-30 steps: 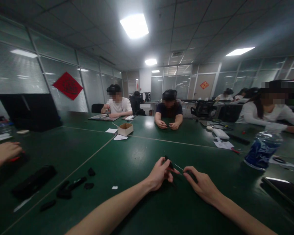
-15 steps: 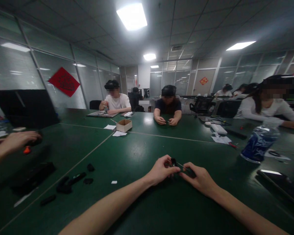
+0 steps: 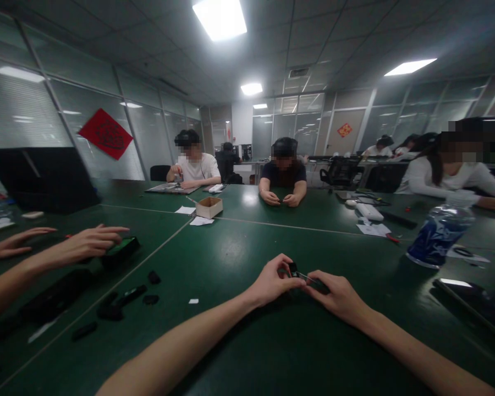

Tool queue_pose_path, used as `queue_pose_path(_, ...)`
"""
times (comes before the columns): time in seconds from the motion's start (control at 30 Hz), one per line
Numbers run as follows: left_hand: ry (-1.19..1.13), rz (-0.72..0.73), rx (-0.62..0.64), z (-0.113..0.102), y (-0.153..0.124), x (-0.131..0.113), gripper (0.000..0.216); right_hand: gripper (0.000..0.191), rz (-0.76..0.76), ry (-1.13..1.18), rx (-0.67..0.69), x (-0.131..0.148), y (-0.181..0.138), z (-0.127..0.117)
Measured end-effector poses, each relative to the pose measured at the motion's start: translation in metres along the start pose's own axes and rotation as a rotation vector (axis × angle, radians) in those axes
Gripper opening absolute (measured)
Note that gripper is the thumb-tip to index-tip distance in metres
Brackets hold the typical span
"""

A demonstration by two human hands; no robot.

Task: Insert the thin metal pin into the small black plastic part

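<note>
My left hand [image 3: 273, 280] pinches a small black part [image 3: 292, 269] just above the green table [image 3: 231, 253]. My right hand [image 3: 335, 294] is closed around a thin tool with a metal shaft [image 3: 307, 278], whose tip meets the black part. The two hands touch at the fingertips, near the middle of the table in front of me. What lies under my fingers is hidden.
A neighbour's hand [image 3: 88, 242] at left rests on a dark flat device [image 3: 121, 247]. Several small black parts [image 3: 124, 300] lie to my left. A water bottle [image 3: 439, 234] and a dark tablet [image 3: 474, 308] stand at right. A cardboard box [image 3: 209, 207] and seated people are farther back.
My hands have drawn together, so the tool tip now meets the black part. The neighbour's hands at left reached farther onto the table and onto the dark device.
</note>
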State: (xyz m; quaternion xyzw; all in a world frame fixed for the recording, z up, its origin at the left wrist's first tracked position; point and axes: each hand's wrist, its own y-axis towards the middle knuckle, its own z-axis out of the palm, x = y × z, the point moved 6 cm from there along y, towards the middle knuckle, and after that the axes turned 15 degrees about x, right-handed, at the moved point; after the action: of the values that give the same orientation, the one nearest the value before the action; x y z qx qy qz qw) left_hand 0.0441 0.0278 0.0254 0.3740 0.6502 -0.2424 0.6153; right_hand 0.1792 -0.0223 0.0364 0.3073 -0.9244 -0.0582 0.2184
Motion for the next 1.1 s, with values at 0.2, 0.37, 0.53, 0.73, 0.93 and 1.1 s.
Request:
queue_pose_path(0.2, 0.061, 0.000, -0.019, 0.000, -0.001, -0.007, 0.037, 0.030, 0.000, 0.002, -0.014, 0.002, 0.000, -0.002)
queue_pose_path(0.37, 0.088, 0.012, -0.015, 0.000, 0.000, -0.008, 0.039, 0.031, -0.005, -0.015, -0.039, 0.002, 0.000, -0.003)
queue_pose_path(0.53, 0.104, 0.017, -0.010, 0.000, 0.000, -0.005, 0.041, 0.031, 0.003, 0.005, -0.038, 0.002, 0.000, -0.004)
queue_pose_path(0.73, 0.158, 0.010, -0.019, 0.001, -0.001, -0.006, 0.042, 0.028, 0.029, 0.025, -0.035, 0.000, -0.001, -0.005)
queue_pose_path(0.93, 0.322, -0.036, -0.005, 0.005, -0.004, -0.012, 0.044, 0.029, -0.007, 0.083, 0.034, 0.000, -0.001, -0.003)
queue_pose_path(1.1, 0.397, -0.047, 0.071, 0.011, -0.005, -0.017, 0.041, 0.030, -0.011, 0.131, 0.069, 0.004, 0.001, -0.003)
